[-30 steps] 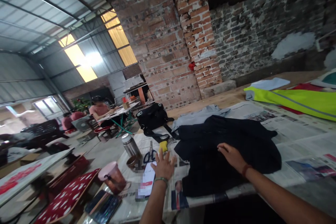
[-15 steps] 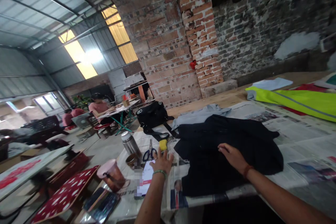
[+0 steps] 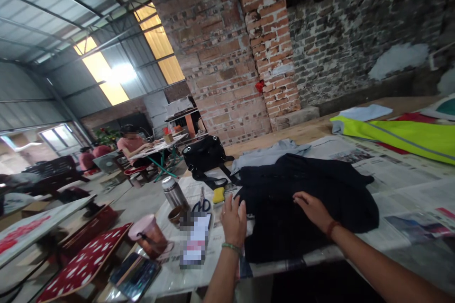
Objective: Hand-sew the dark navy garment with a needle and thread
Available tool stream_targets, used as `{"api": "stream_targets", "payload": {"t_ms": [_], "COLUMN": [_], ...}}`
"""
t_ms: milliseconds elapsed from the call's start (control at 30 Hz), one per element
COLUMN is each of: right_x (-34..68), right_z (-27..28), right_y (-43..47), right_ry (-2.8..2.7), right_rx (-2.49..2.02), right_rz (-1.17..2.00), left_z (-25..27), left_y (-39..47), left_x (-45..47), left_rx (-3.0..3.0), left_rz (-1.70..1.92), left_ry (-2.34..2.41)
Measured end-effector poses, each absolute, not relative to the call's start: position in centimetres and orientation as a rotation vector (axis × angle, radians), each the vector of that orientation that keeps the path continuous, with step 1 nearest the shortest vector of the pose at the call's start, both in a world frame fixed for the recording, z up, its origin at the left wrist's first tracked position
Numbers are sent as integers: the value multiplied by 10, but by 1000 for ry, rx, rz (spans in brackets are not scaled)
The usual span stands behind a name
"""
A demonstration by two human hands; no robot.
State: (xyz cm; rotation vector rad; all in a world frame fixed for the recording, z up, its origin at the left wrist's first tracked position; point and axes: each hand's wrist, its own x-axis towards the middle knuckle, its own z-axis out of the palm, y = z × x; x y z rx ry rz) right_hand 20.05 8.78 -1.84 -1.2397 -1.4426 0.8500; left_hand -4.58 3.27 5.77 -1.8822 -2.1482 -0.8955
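A dark garment point(image 3: 277, 227), black or navy, lies spread on the newspaper-covered table in front of me. My left hand point(image 3: 233, 222), with a green bead bracelet, is at the garment's left edge, fingers extended and slightly apart, holding nothing. Over the garment's middle is my right hand point(image 3: 314, 209), a red band on its wrist. Its thumb and fingertips are drawn together on the cloth, seemingly pinching it. Left of my left hand lie a phone point(image 3: 198, 236), blurred in part, dark-handled scissors point(image 3: 202, 205) and a yellow object point(image 3: 218, 194).
A steel flask point(image 3: 173, 191), a brown cup point(image 3: 177, 217), a pink bucket-like container point(image 3: 149, 234) and a dark tablet-like item point(image 3: 137, 274) line the table's left side. Behind are a black bag point(image 3: 204, 154), grey cloth point(image 3: 273, 153) and a neon-yellow garment point(image 3: 401, 137). People sit farther off.
My left hand has moved right, off the phone to the dark garment's left edge. My right hand stays at the same spot on the cloth. The view has shifted slightly.
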Motion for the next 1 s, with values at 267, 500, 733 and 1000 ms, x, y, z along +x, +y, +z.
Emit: {"api": "stream_targets", "payload": {"t_ms": [267,500,733,1000], "right_x": [201,193,173,161], "right_z": [-16,3,33,35], "right_y": [87,80,57,51], "right_ry": [-1491,-1742,-2293,-2537], "right_rx": [-1230,-1106,-935,-929], "right_rz": [806,673,458,356], "left_z": [22,11,10,16], "left_y": [-12,-16,-17,-17], "left_x": [-3,-3,-6,-12], "left_rx": [-2245,-2245,-2240,-2292], "left_rz": [-1359,-1405,-1450,-1433], "left_ry": [-2110,-2166,-2175,-2197]}}
